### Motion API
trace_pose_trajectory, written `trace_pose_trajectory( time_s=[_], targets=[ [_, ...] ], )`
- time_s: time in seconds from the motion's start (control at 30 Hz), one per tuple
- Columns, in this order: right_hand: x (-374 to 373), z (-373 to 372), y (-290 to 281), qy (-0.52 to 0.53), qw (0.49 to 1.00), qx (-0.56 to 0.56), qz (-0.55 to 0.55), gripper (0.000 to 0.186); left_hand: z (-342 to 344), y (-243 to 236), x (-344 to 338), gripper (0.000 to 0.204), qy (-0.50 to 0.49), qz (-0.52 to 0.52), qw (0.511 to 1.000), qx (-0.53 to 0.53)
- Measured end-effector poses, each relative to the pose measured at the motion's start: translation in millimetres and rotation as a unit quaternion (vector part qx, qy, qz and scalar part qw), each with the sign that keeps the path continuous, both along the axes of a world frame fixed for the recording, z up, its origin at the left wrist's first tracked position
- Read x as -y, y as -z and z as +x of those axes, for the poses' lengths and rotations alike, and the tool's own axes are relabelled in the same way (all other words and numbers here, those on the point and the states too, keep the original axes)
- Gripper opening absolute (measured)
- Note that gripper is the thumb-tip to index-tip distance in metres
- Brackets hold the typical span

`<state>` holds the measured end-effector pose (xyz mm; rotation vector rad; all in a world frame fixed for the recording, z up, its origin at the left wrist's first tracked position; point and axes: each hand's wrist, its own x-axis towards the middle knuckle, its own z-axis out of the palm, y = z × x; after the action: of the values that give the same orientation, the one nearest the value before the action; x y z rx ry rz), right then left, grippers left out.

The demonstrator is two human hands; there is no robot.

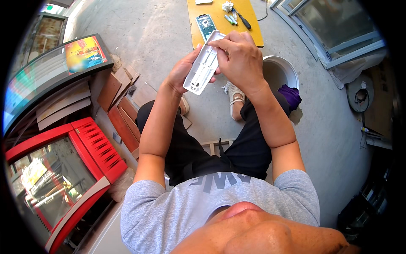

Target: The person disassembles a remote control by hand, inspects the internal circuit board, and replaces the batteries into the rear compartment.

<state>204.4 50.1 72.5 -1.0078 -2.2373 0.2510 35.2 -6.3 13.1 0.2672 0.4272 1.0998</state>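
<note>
My left hand [179, 73] is closed around a long white plastic shell, the hollow casing half of a remote control [201, 73], with its ribbed inner side facing up. Thumb and fingers of my right hand [244, 57] are pinched together at the shell's far end; anything small between them is hidden. Just beyond, a remote's circuit board part [206, 25] lies on a yellow table [211, 9]. To its right are small batteries [231, 19], a screwdriver [244, 21] with a dark handle, and a crumpled white tissue [227, 6].
Right of my knees stands a pale bucket [292, 70] with a purple cloth [291, 97] by it. On the left are a red-framed cabinet [95, 146], wooden boards [124, 120] and a large dark-framed screen [101, 51]. A glazed frame [334, 36] leans at the far right.
</note>
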Motion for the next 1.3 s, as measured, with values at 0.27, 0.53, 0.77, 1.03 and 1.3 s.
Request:
trace_pose_trajectory(
  time_s=[0.27,0.53,0.77,1.03,1.3],
  targets=[
    [6.1,-7.1,5.8,-0.015,1.000,0.003,0.006,0.014,-2.5,-4.1,2.0,0.045,-0.039,-0.032,0.996,-0.075],
    [4.3,-8.9,5.2,0.022,1.000,-0.010,-0.014,0.016,0.2,-2.2,0.0,0.046,-0.057,-0.038,0.993,-0.097],
    [2.7,-7.5,7.7,-0.006,0.999,-0.010,-0.050,0.016,3.1,-3.9,0.2,0.047,-0.054,-0.021,0.994,-0.094],
    [4.4,-9.9,2.2,-0.034,0.998,-0.013,-0.044,0.015,-1.3,8.2,-7.7,0.050,-0.036,0.016,0.999,-0.009],
    [5.2,-6.3,-2.3,-0.158,0.982,-0.028,-0.101,0.016,-3.6,13.6,-9.5,0.054,-0.069,-0.029,0.997,0.030]
  ],
)
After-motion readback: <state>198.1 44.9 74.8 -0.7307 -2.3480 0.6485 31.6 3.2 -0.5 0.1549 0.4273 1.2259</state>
